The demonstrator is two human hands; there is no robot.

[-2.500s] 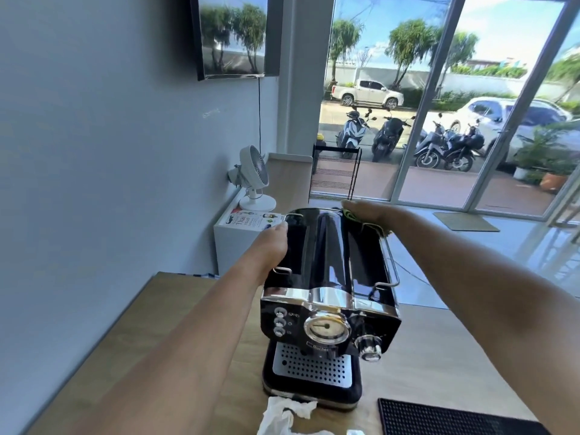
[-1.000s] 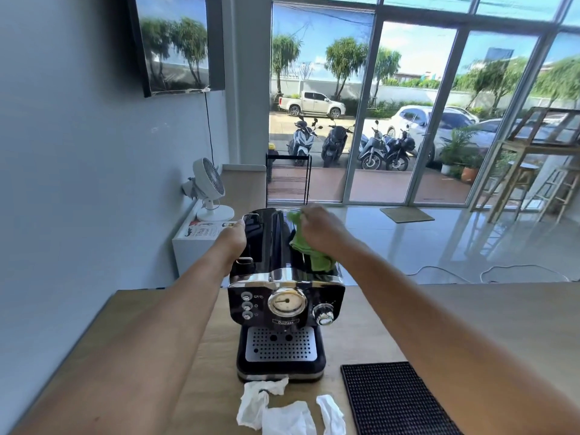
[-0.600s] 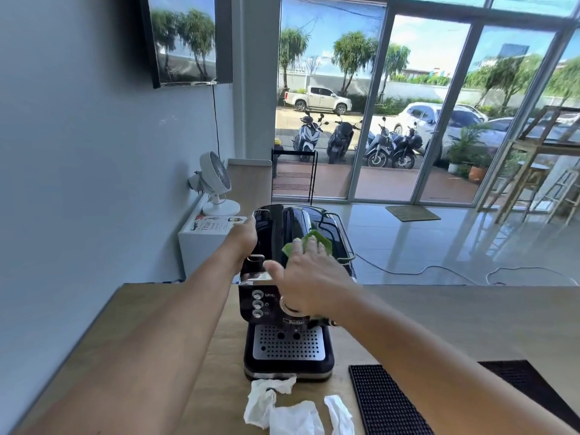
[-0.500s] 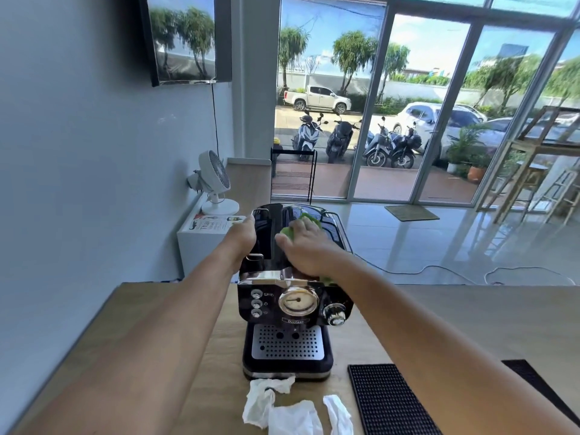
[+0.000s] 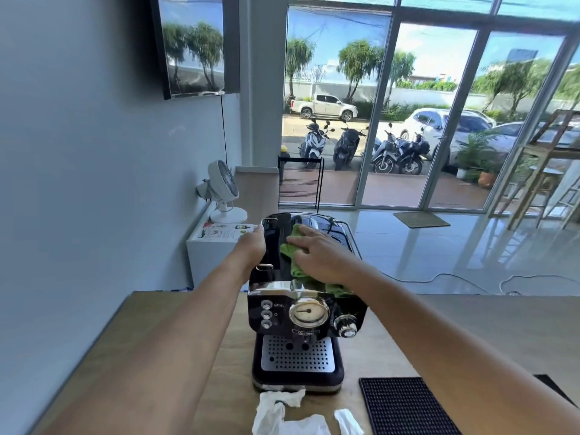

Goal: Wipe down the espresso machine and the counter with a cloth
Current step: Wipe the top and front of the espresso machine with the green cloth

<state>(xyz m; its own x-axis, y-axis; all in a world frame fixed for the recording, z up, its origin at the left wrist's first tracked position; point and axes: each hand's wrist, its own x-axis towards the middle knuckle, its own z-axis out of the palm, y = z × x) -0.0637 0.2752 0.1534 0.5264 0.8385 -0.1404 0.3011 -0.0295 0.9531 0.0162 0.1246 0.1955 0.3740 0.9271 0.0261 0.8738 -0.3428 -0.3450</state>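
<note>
A black and chrome espresso machine (image 5: pixel 306 318) stands on the wooden counter (image 5: pixel 470 334), its gauge and knobs facing me. A green cloth (image 5: pixel 290 252) lies on the machine's top. My right hand (image 5: pixel 320 252) presses flat on the cloth, fingers spread toward the left. My left hand (image 5: pixel 252 243) grips the machine's upper left edge beside the chrome rail. Part of the cloth is hidden under my right hand and wrist.
Crumpled white tissues (image 5: pixel 282 416) lie on the counter in front of the machine. A black rubber mat (image 5: pixel 405 406) sits at the front right. Behind stand a white cabinet (image 5: pixel 213 249) with a small fan (image 5: pixel 224 189) and glass doors (image 5: pixel 408 120).
My right hand has slid the cloth from the machine's back top toward its front, down over the gauge, and back onto the top. My left hand has kept its hold.
</note>
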